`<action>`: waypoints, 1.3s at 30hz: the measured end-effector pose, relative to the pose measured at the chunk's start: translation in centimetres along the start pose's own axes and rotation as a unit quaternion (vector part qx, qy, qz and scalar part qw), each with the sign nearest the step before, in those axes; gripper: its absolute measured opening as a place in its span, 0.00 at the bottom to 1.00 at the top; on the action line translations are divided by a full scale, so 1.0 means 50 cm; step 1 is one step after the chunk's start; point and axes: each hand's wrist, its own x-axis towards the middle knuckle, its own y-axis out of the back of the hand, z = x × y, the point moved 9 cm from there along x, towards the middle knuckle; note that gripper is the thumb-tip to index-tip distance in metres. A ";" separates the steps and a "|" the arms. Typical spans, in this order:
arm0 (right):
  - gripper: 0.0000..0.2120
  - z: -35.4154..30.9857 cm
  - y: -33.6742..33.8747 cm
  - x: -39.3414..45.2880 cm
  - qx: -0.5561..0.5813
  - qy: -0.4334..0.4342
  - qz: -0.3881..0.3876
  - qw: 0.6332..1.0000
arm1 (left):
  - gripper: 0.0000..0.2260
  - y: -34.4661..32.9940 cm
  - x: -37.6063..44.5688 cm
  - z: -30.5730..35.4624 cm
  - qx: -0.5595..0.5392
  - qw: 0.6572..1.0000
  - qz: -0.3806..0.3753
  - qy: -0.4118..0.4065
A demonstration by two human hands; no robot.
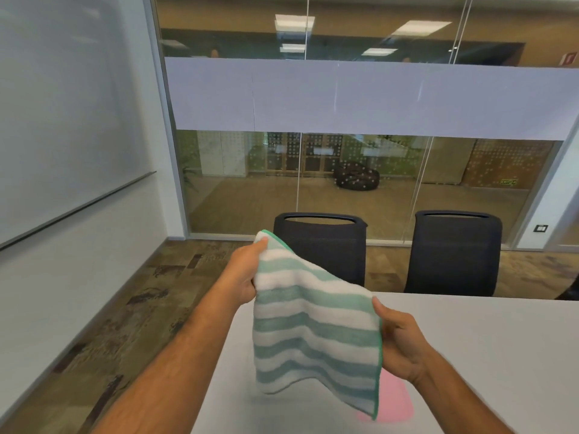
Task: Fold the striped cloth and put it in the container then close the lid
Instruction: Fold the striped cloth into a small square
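Striped cloth (313, 333), green and white, held in the air above the grey table (485, 339). The left hand (247, 274) pinches the far upper corner; the right hand (401, 343) pinches the near right edge, fingers closed on the green hem. The span between the grips slopes down from far-left to near-right, and the free part hangs below toward the table. A pink object (394, 399), possibly the container or its lid, lies directly beneath the hanging edge. Folding probably calls for bringing the two held points together.
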 end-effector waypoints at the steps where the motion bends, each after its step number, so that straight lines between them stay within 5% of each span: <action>1: 0.30 -0.004 -0.009 -0.001 -0.007 0.002 -0.017 1.000 | 0.16 0.003 -0.001 -0.007 -0.022 0.999 -0.013 0.019; 4: 0.34 -0.004 -0.034 -0.003 -0.039 -0.027 -0.047 0.998 | 0.23 0.001 -0.002 -0.022 -0.046 0.995 -0.072 0.047; 8: 0.35 -0.012 -0.027 0.008 -0.019 -0.037 0.007 0.999 | 0.26 -0.012 -0.013 -0.044 -0.001 0.988 -0.147 0.040; 12: 0.36 -0.034 -0.040 0.010 -0.006 -0.021 0.029 0.999 | 0.31 0.004 -0.012 -0.110 0.068 0.983 -0.154 0.066; 16: 0.25 -0.055 -0.044 0.008 -0.002 0.007 0.057 0.998 | 0.31 0.014 -0.006 -0.176 0.073 0.975 -0.189 0.091; 20: 0.17 -0.069 -0.014 0.004 -0.013 0.021 0.096 0.995 | 0.36 0.023 -0.001 -0.149 0.012 0.987 -0.162 0.016; 24: 0.17 -0.089 0.020 -0.006 -0.035 0.041 0.145 0.988 | 0.26 0.025 -0.011 -0.075 0.025 0.989 -0.118 -0.081; 29: 0.14 -0.106 0.038 -0.007 -0.073 0.084 0.161 0.981 | 0.09 0.031 -0.013 -0.019 0.168 0.973 -0.059 -0.148; 35: 0.22 -0.091 0.066 -0.008 -0.083 0.077 0.216 0.970 | 0.08 0.041 -0.008 0.007 0.204 0.964 -0.039 -0.165; 39: 0.17 -0.084 0.070 -0.004 -0.035 0.075 0.218 0.972 | 0.08 0.046 -0.002 0.001 0.195 0.966 -0.036 -0.169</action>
